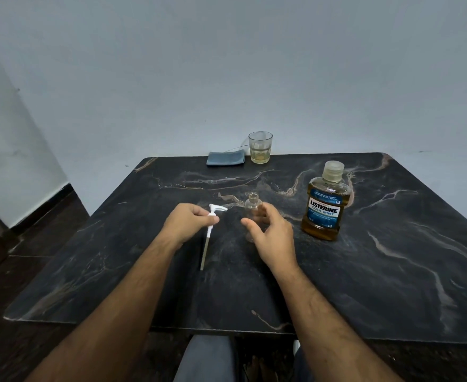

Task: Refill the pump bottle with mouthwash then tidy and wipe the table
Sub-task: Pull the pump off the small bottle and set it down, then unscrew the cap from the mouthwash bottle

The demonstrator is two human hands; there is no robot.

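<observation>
The left hand [189,222] is pinched shut around the collar of a white plastic pump head [216,209], its nozzle pointing right. The pump's long pale dip tube [205,250] slants down and toward the person, its lower end near or on the black marble-patterned bench [392,271]; contact cannot be told. This grip is clenched on the pump, held just above the bench top.

Farther back, at the far edge of the bench, a folded grey-blue cloth [225,158] lies flat, and just to its right stands a clear drinking glass [260,147] with a little pale yellowish liquid in the bottom.

Right of the pump, a small clear, seemingly empty plastic bottle [252,208] stands upright with its neck open. The right hand [268,232] is loosely curled around its near side, fingers [250,226] spread; this grip is released rather than tight, and whether it touches the bottle cannot be told.

Right again, well apart from the hand, stands a large amber mouthwash bottle [325,206] with a blue label and translucent cap on.
</observation>
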